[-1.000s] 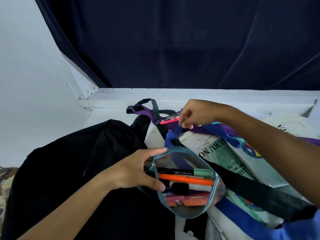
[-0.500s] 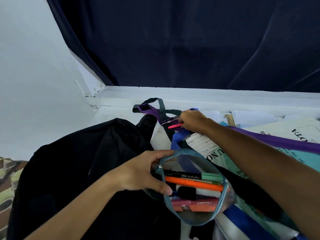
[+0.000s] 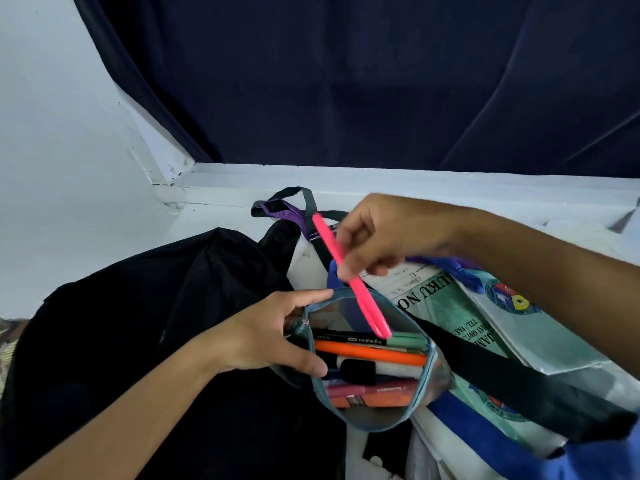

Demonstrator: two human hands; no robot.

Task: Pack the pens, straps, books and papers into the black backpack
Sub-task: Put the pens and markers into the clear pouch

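Observation:
My left hand (image 3: 273,336) grips the left rim of a clear pencil pouch (image 3: 372,420) with a teal zip edge, holding its mouth wide. Inside lie several pens and highlighters, among them an orange marker (image 3: 370,353). My right hand (image 3: 388,233) pinches a pink pen (image 3: 349,277), tilted, with its lower tip dipping into the pouch mouth. The black backpack (image 3: 145,327) lies slumped at the left, under my left arm. Green and white books (image 3: 460,313) lie to the right, crossed by a black strap (image 3: 512,386) and a blue strap (image 3: 485,434).
A purple and black strap (image 3: 287,211) lies by the white ledge (image 3: 346,181) behind the backpack. A dark curtain (image 3: 381,81) hangs above the ledge. More white papers (image 3: 585,237) lie at the far right.
My right hand picked the pink pen off the far straps, lifted it and swung it back, so its tip now enters the pouch. My left hand kept holding the pouch.

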